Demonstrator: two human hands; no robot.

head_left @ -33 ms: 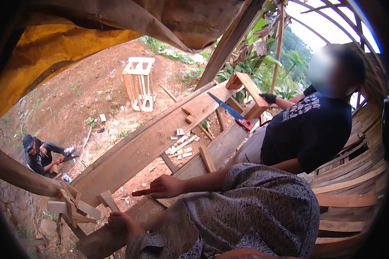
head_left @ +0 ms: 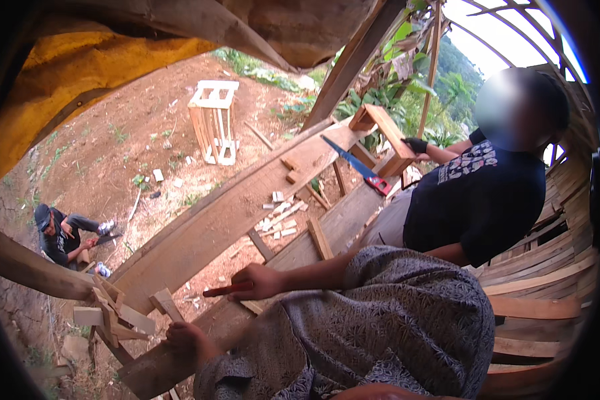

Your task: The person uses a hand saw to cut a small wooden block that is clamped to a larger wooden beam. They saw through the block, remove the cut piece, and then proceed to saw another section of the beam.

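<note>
My left hand [head_left: 188,343] is closed round the lower end of a short wooden block [head_left: 167,305], held near the left end of the plank bench. To its upper right, my right hand [head_left: 257,282] closes on a slim red stick-like tool [head_left: 223,291], which points left above the near plank [head_left: 223,325]. Its exact kind I cannot make out. The tool and the block are apart. A stack of wood offcuts [head_left: 110,313] stands beyond my left hand, at the bench's end.
On the bench lie a handsaw [head_left: 357,165] with a red handle and several offcuts [head_left: 283,217]. At right a gloved co-worker [head_left: 477,193] holds a wooden box frame [head_left: 383,140]. Another person [head_left: 67,237] sits on the ground at left, near a slatted wooden frame [head_left: 213,123].
The view has shifted very slightly. Both my hands keep their holds on the wooden block and the red tool, with almost no movement.
</note>
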